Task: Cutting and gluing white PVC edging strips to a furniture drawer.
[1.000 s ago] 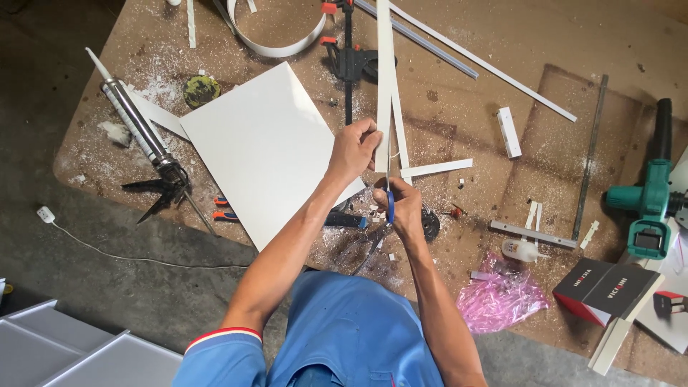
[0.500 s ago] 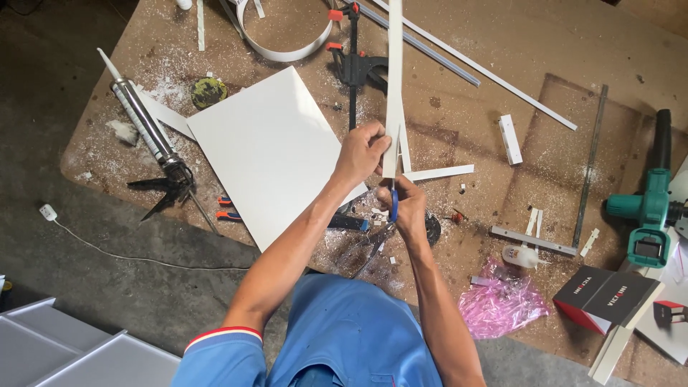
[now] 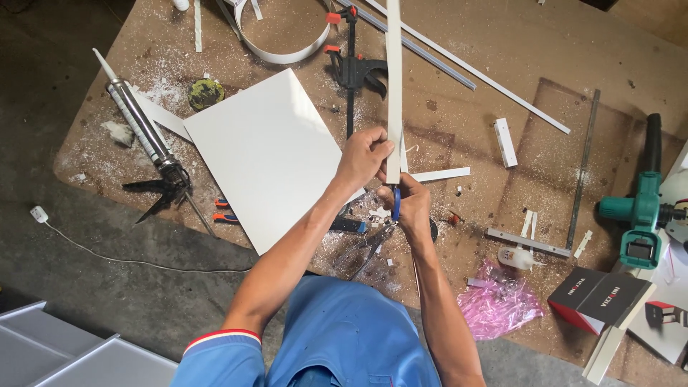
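Observation:
My left hand grips the near end of a long white strip that runs away from me over the brown workbench. Right below it, my right hand is closed on a small blue-handled tool whose tip meets the strip's near end. A white rectangular panel lies flat on the bench just left of my hands. A short white offcut sits to the right of them.
A caulking gun lies at the left, a black bar clamp behind the panel, a metal square and green power tool at the right. Pliers, a pink bag and a dark box sit near the front edge.
The view has shifted a little. The strip now stands straighter in my left hand, and both hands stay together at its near end.

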